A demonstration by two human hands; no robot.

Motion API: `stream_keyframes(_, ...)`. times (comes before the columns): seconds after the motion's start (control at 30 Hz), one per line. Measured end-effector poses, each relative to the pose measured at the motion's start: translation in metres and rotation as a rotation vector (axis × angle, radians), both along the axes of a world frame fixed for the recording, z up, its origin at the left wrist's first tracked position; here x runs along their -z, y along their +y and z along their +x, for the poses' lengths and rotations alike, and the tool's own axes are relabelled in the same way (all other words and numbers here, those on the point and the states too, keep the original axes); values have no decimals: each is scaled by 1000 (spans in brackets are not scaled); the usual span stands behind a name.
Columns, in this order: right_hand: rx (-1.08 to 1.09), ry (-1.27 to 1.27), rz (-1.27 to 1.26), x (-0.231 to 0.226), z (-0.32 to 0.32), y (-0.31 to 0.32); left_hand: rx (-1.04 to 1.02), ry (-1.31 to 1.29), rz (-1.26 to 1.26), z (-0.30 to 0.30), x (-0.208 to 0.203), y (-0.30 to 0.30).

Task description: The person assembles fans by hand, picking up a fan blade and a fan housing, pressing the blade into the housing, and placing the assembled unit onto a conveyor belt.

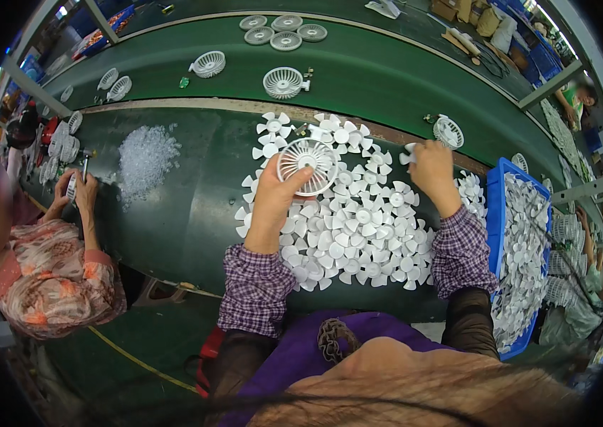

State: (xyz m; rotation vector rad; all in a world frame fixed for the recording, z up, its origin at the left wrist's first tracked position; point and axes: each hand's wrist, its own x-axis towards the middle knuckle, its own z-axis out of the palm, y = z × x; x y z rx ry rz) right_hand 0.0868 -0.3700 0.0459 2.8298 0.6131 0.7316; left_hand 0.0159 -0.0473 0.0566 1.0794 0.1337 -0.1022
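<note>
Between the left hand (271,196) and the heap of clear plastic pieces (146,158), a wide lane for passing is left over the dark green worktop (198,185). On that hand's other side, low passage is blocked by the pile of white fan blades (358,217), spread between both forearms. Outward of the right hand (433,167), the way is barred by the blue crate (495,206). Across the green conveyor belt (379,78), movement is interrupted by a round fan grille (283,82) and by another grille (448,132) just beyond the right hand
</note>
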Motion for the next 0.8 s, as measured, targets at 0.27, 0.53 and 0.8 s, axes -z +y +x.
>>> stream_keyframes(0.27, -399, 153, 380, -84, -60, 88, -8, -81, 15, -3, 2, -11)
stream_keyframes(0.53, -457, 119, 520, -51, -60, 134, 109, -178, -67, -6, 1, -24)
stream_keyframes(0.8, -505, 169, 567, -42, -59, 141, 0, -181, 91, -6, 12, -28)
